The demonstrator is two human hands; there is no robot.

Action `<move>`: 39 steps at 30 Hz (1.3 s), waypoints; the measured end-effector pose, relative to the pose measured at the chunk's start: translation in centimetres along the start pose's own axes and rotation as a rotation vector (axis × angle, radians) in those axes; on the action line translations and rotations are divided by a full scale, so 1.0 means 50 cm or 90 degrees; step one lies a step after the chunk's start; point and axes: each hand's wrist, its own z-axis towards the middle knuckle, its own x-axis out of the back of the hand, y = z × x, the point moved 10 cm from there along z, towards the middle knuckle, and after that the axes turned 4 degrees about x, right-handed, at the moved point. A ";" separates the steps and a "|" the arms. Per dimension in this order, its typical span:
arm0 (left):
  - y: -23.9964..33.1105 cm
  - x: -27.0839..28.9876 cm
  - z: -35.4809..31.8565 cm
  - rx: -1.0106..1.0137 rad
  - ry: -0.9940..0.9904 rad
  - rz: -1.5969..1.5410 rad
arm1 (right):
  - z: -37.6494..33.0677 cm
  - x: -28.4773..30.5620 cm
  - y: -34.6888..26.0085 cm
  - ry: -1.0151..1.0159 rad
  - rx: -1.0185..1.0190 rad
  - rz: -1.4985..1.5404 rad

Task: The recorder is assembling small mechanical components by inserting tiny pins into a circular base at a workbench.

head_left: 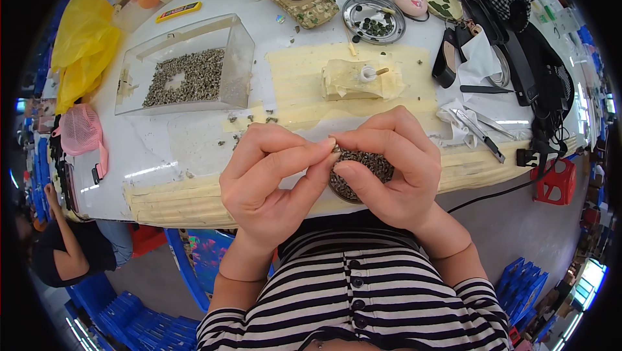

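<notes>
Striped shirt [402,286] nearest; left hand [269,179] and right hand [398,163] meet near the surface's [165,140] front edge; grip closure I can't tell.

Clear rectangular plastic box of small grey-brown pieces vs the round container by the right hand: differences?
Shape: the clear rectangular plastic box has straight sides; the round container has a curved rim.
Size: the box looks larger; the container is smaller.
Position: the box sits apart from both hands, off to the left; the container is partly hidden by the right hand.
Shared: both hold many small grey-brown pieces.
</notes>
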 end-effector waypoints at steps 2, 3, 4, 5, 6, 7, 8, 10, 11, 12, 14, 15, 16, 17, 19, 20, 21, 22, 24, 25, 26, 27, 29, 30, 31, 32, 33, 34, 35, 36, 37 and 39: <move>0.000 0.001 0.001 -0.010 0.008 0.004 | 0.000 0.001 -0.002 0.003 0.005 -0.015; 0.001 0.001 0.002 -0.013 0.008 0.005 | 0.000 0.002 -0.003 0.004 0.008 -0.023; 0.002 0.001 0.002 -0.016 0.007 0.005 | -0.001 0.005 -0.002 0.013 0.005 -0.020; 0.001 0.001 0.002 -0.016 0.010 0.007 | -0.004 0.008 -0.002 0.022 0.002 -0.017; 0.000 0.001 0.001 -0.015 0.012 0.010 | -0.005 0.011 -0.002 0.031 -0.001 -0.015; 0.000 0.001 0.000 -0.015 0.014 0.013 | -0.004 0.012 -0.009 0.030 0.021 -0.018; -0.001 0.001 0.001 -0.011 0.015 0.015 | -0.002 0.014 -0.016 0.029 0.042 -0.022; -0.002 0.002 0.002 -0.004 0.016 0.019 | 0.000 0.015 -0.029 0.021 0.076 -0.033; -0.002 0.002 0.002 -0.005 0.019 0.021 | 0.000 0.014 -0.033 0.013 0.089 -0.041; -0.002 0.003 0.002 -0.005 0.022 0.023 | 0.000 0.012 -0.037 0.006 0.102 -0.049; -0.003 0.000 0.002 0.005 0.014 0.018 | -0.001 0.012 -0.030 0.010 0.087 -0.056; -0.003 -0.002 0.000 0.017 0.004 0.012 | -0.001 0.012 -0.026 0.011 0.079 -0.060; -0.005 -0.004 -0.001 0.029 -0.005 0.006 | -0.002 0.011 -0.020 0.012 0.068 -0.059; -0.004 -0.004 0.000 0.026 -0.008 0.001 | -0.003 0.010 -0.015 0.013 0.056 -0.059; -0.003 -0.003 0.000 0.022 -0.014 -0.009 | -0.002 0.005 -0.007 0.009 0.034 -0.050; -0.001 -0.002 0.001 0.007 -0.009 -0.006 | 0.000 0.002 -0.005 0.005 0.024 -0.041; 0.000 -0.001 0.003 -0.007 -0.004 -0.003 | 0.001 -0.001 -0.002 0.000 0.014 -0.033; 0.002 0.001 0.004 -0.021 0.001 0.001 | 0.001 -0.001 -0.001 0.001 0.009 -0.030; 0.000 0.002 0.002 -0.014 0.005 -0.001 | 0.003 0.000 0.000 0.005 0.000 -0.024; -0.001 0.002 0.002 -0.010 0.007 -0.001 | 0.002 0.003 -0.002 0.014 0.007 -0.029; -0.001 0.002 0.001 -0.009 0.010 0.005 | 0.001 0.005 -0.004 0.024 0.013 -0.034; -0.001 0.002 0.001 -0.007 0.012 0.011 | 0.000 0.009 -0.007 0.034 0.020 -0.040; -0.004 0.001 0.000 -0.005 0.015 0.025 | -0.002 0.012 -0.015 0.039 0.047 -0.041; -0.005 0.001 0.000 -0.004 0.016 0.032 | -0.003 0.014 -0.019 0.042 0.060 -0.041; -0.004 0.000 0.001 -0.005 0.017 0.039 | -0.002 0.014 -0.023 0.031 0.068 -0.047; -0.003 0.001 0.002 -0.007 0.015 0.041 | -0.001 0.013 -0.027 0.020 0.077 -0.053; -0.003 0.001 0.003 -0.010 0.013 0.043 | -0.001 0.011 -0.030 0.010 0.085 -0.059; -0.002 0.001 0.003 -0.012 0.011 0.044 | -0.001 0.012 -0.029 0.012 0.080 -0.061; -0.003 0.000 0.003 -0.011 0.011 0.039 | -0.002 0.011 -0.027 0.015 0.074 -0.062; -0.004 0.000 0.002 -0.009 0.011 0.035 | -0.003 0.011 -0.024 0.017 0.069 -0.064; -0.005 0.000 0.002 -0.007 0.010 0.031 | -0.004 0.011 -0.020 0.021 0.057 -0.061; -0.002 0.001 0.002 -0.012 0.008 0.015 | -0.005 0.011 -0.009 0.030 0.034 -0.055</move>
